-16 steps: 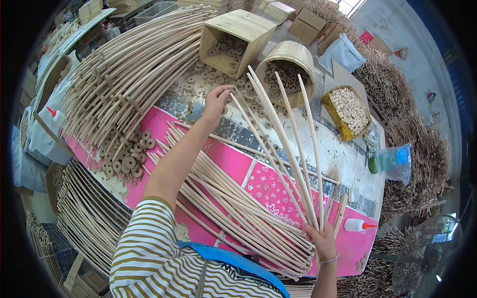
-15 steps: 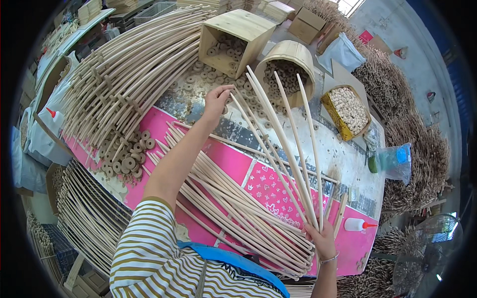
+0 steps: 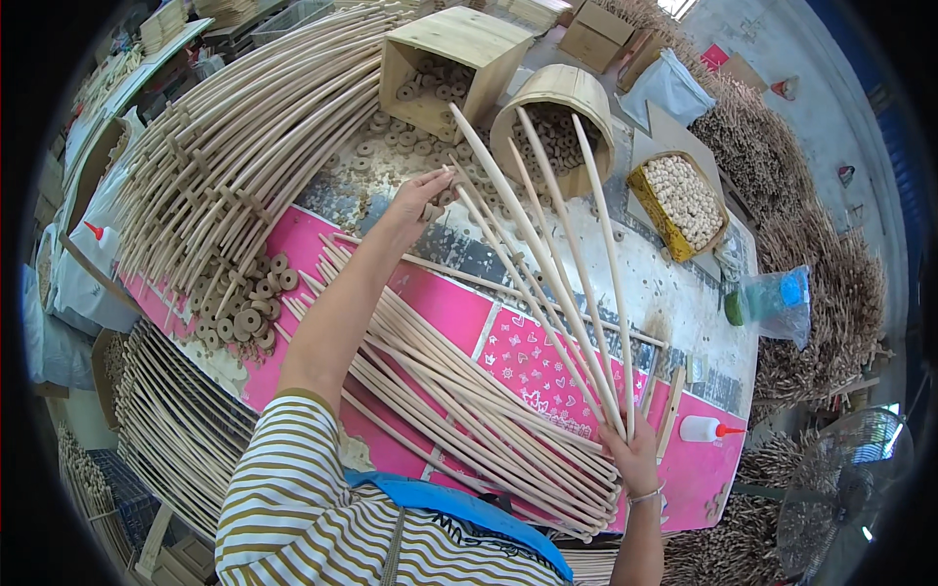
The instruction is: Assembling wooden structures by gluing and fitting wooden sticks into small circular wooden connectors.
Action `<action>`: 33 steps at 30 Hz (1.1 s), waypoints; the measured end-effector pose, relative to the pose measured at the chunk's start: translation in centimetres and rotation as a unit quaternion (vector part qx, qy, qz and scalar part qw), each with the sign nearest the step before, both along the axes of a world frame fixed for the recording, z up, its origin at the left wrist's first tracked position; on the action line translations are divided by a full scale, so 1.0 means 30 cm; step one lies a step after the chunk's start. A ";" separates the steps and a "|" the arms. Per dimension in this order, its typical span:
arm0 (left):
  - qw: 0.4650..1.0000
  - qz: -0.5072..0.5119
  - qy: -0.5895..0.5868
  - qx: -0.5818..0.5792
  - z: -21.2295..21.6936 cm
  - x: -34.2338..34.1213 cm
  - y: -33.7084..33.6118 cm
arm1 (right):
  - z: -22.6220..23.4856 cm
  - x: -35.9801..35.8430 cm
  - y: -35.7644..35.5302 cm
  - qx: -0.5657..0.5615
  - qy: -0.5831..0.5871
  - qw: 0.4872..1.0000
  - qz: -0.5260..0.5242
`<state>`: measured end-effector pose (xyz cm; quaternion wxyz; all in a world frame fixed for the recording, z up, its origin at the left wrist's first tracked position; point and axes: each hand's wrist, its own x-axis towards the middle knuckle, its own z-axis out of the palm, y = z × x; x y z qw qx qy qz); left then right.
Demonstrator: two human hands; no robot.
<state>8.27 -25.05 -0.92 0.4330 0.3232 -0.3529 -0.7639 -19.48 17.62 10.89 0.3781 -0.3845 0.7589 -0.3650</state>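
Observation:
My right hand [image 3: 633, 457] is closed around the lower ends of several long pale wooden sticks [image 3: 547, 254], which fan out upward and away over the table. At the far tip of the leftmost stick, my left hand [image 3: 415, 203] is pinched, thumb and fingers together. A small brownish wooden piece shows under its palm, partly hidden by the fingers. Below my left arm, a loose bundle of similar sticks [image 3: 489, 420] lies across the pink table covering [image 3: 440, 303]. Holed wooden discs [image 3: 249, 308] are heaped left of that arm.
Sticks fitted with discs [image 3: 244, 137] are stacked at the far left. A square wooden box [image 3: 459, 49] and a round wooden tub [image 3: 596, 127] hold discs. A box of pale beads [image 3: 682, 200] and a red-tipped glue bottle [image 3: 705, 430] are on the right. A fan [image 3: 845, 488] stands beyond.
The fanned sticks have swung slightly left, and their tips are spread differently. My left hand has moved slightly left with the stick tip. My right hand keeps its grip on the bunch.

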 end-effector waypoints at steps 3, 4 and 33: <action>0.998 -0.056 0.022 -0.030 0.023 -0.035 0.037 | -0.026 -0.036 -0.071 -0.018 0.070 0.996 0.043; 0.996 -0.072 -0.051 -0.029 0.121 -0.112 0.121 | -0.008 -0.036 -0.100 -0.017 0.084 0.996 0.032; 0.993 0.103 -0.019 -0.050 -0.008 0.046 -0.006 | 0.025 -0.044 0.094 0.061 -0.165 0.984 0.030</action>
